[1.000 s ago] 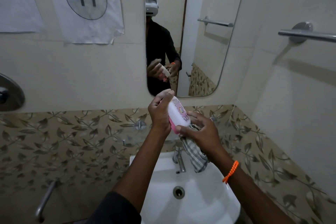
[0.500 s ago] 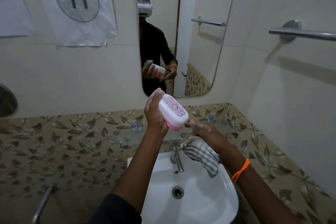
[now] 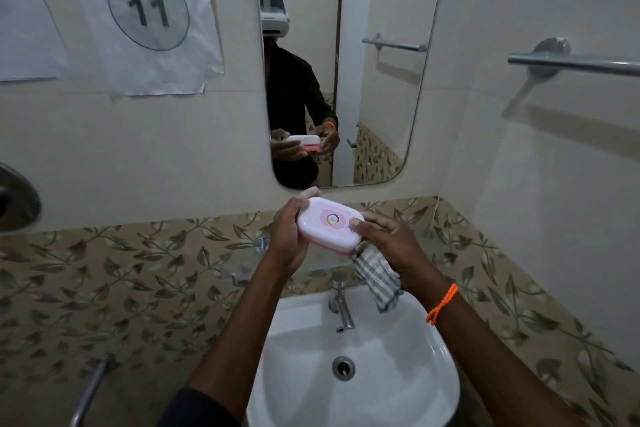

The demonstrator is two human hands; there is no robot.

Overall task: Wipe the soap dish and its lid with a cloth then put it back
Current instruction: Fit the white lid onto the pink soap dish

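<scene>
Now turned flat, lid up, from its tilted pose before: soap dish, held closed above the sink. Left hand curled round its left end; right hand gripping the right end with the cloth bunched beneath. Wiping probably near finished; putting back remains.

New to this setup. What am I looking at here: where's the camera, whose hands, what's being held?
No robot here: a person works with bare hands. The single camera sits on their head, looking forward and down; the mirror reflects them wearing it. The left hand and right hand together hold a closed soap dish, white lid over a pink base, above the sink and tap. The right hand's grip also takes in a checked cloth, hanging beneath it. A paper sign reading 11 is on the wall.
</scene>
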